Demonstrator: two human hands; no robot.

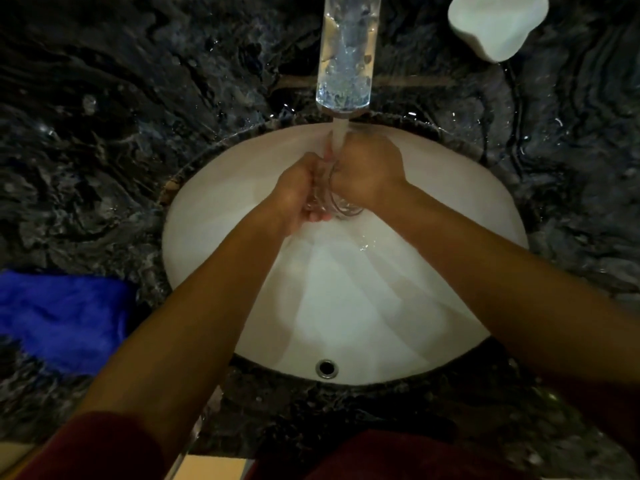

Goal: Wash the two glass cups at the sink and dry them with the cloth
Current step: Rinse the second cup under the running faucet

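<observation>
rinsing glass cup (325, 197), both hands (298, 192) gripping, under tap (346, 53)

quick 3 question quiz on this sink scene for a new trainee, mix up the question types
1. True or false: the blue cloth lies on the counter at the left of the sink.
2. Multiple choice: the stream from the tap falls on A) the white dish, B) the hands and the glass cup, C) the cloth.
3. Fill in: the white dish sits at the far ____ of the counter.

Key: 1 true. 2 B: the left hand and the right hand both hold the cup under the water. 3 right.
</observation>
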